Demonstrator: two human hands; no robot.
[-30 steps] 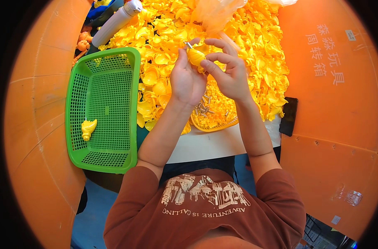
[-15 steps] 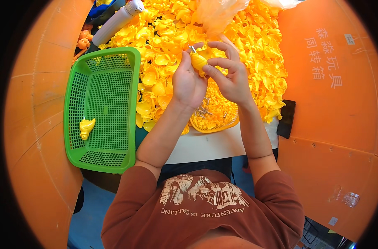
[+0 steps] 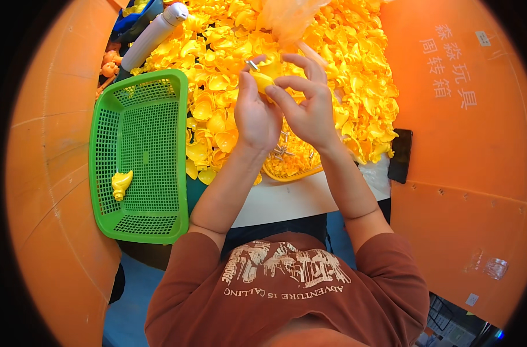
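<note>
My left hand [image 3: 256, 113] and my right hand [image 3: 307, 104] are raised together over a heap of yellow plastic shell pieces [image 3: 344, 63]. Between their fingertips they pinch one small yellow plastic piece [image 3: 264, 79] with a short metal pin sticking out of its top. Below my hands lies a shallow yellow dish [image 3: 292, 165] holding several small metal pins. A green mesh basket [image 3: 139, 156] sits to the left with a single yellow assembled piece [image 3: 120, 184] inside it.
Orange crate walls [image 3: 466, 144] curve around both sides. A white cylinder [image 3: 153, 36] lies at the top left beside small orange figures [image 3: 107, 63]. A clear plastic bag [image 3: 289, 17] rests on the heap. A black phone [image 3: 400, 156] leans at the right. The white table edge [image 3: 286, 199] shows beneath my forearms.
Both hands have lifted the yellow piece slightly and turned it between the fingertips. The basket and its single piece stay where they were.
</note>
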